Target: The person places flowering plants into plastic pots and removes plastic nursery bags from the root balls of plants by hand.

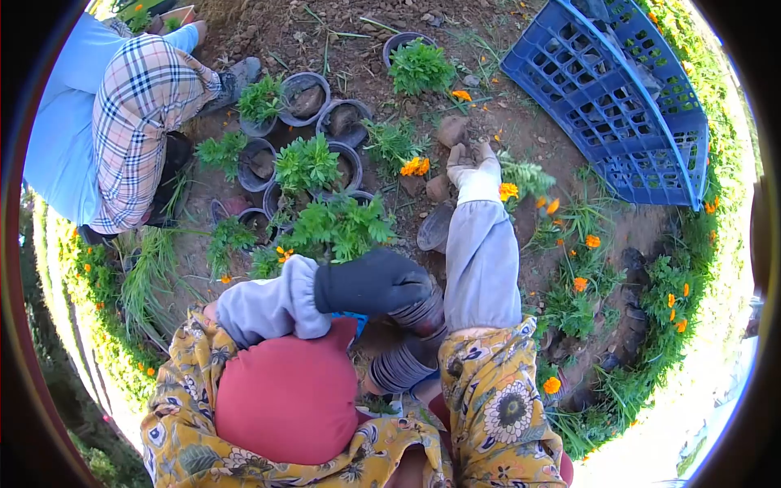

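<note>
Brown soil (252, 18), bright sunlight, green border foliage (726, 122)

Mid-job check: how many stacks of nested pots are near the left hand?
2: one stack at the black-gloved left hand, another stack below it in view. More may be hidden.

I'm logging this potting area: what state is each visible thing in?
Left hand: gloved, curled beside nested pots; grip unclear
Nested pots: stacked inside one another
Right hand: gloved, low near the soil; grip unclear
Open pots: several hold soil without a plant
Leafy plants: green, several without visible flowers
Orange flowers: several fully open
Blue crate: on the ground, contents unclear
</note>
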{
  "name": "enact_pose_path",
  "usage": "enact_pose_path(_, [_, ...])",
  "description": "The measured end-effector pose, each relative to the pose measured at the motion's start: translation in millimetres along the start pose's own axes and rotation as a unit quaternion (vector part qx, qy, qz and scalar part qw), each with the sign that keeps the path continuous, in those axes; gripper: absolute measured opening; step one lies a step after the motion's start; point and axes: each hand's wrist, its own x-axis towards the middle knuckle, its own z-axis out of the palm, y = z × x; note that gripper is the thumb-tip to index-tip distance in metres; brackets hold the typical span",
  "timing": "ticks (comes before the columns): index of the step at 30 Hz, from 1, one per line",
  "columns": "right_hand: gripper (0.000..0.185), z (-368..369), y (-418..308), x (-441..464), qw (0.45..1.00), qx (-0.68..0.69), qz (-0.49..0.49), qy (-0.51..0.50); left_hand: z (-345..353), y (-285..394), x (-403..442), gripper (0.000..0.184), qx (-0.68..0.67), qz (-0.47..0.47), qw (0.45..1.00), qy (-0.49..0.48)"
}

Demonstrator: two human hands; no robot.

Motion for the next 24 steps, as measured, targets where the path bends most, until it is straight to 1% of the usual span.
enact_pose_path(1, [0.038, -2, -3, -1, 0.999, -0.032, -0.011, -0.003, 19, -16, 7, 0.025, 0.040, -0.005, 0.998, 0.043])
enact_pose_path(2, [0.037, -4, -8, -4, 0.996, -0.073, -0.043, -0.027, 35, -33, 12, 0.026, 0.081, -0.010, 0.993, 0.087])
enact_pose_path(4, [0.035, -4, -18, -29, 0.979, -0.156, -0.104, -0.076, 46, -34, 22, 0.030, 0.142, -0.050, 0.984, 0.094])
enact_pose_path(5, [0.034, -8, -27, -37, 0.976, -0.157, -0.114, -0.100, 51, -34, 27, 0.033, 0.172, -0.071, 0.978, 0.098])
enact_pose_path(6, [0.034, -14, -36, -39, 0.968, -0.170, -0.134, -0.127, 55, -35, 32, 0.035, 0.163, -0.080, 0.974, 0.137])
enact_pose_path(8, [0.033, -24, -55, -59, 0.957, -0.184, -0.139, -0.174, 58, -38, 48, 0.040, 0.151, -0.094, 0.960, 0.214])
enact_pose_path(9, [0.029, -27, -62, -66, 0.956, -0.190, -0.147, -0.169, 63, -46, 58, 0.034, 0.166, -0.075, 0.943, 0.278])
enact_pose_path(12, [0.027, -41, -75, -90, 0.936, -0.236, -0.181, -0.185, 71, -89, 84, 0.025, 0.064, -0.065, 0.952, 0.291])
enact_pose_path(13, [0.025, -43, -76, -99, 0.933, -0.240, -0.189, -0.190, 72, -92, 92, 0.017, 0.008, -0.063, 0.951, 0.303])
enact_pose_path(16, [0.023, -47, -80, -125, 0.900, -0.284, -0.217, -0.251, 77, -77, 95, 0.017, 0.039, 0.019, 0.938, 0.343])
enact_pose_path(17, [0.023, -47, -81, -132, 0.891, -0.294, -0.213, -0.273, 74, -70, 97, 0.018, 0.096, 0.027, 0.939, 0.328])
enact_pose_path(19, [0.024, -45, -83, -143, 0.869, -0.328, -0.246, -0.277, 65, -59, 107, 0.021, 0.208, 0.041, 0.931, 0.297])
enact_pose_path(20, [0.024, -43, -83, -148, 0.857, -0.345, -0.262, -0.280, 63, -67, 114, 0.022, 0.237, 0.055, 0.924, 0.296])
enact_pose_path(21, [0.021, -41, -83, -153, 0.828, -0.400, -0.301, -0.253, 62, -83, 124, 0.024, 0.266, 0.068, 0.915, 0.294])
enact_pose_path(22, [0.021, -47, -85, -144, 0.771, -0.469, -0.346, -0.257, 62, -91, 130, 0.025, 0.295, 0.082, 0.906, 0.293])
enact_pose_path(23, [0.020, -62, -87, -124, 0.706, -0.534, -0.388, -0.258, 66, -98, 133, 0.027, 0.325, 0.089, 0.888, 0.313])
enact_pose_path(24, [0.020, -81, -89, -98, 0.634, -0.593, -0.426, -0.256, 64, -92, 133, 0.026, 0.321, 0.048, 0.908, 0.265])
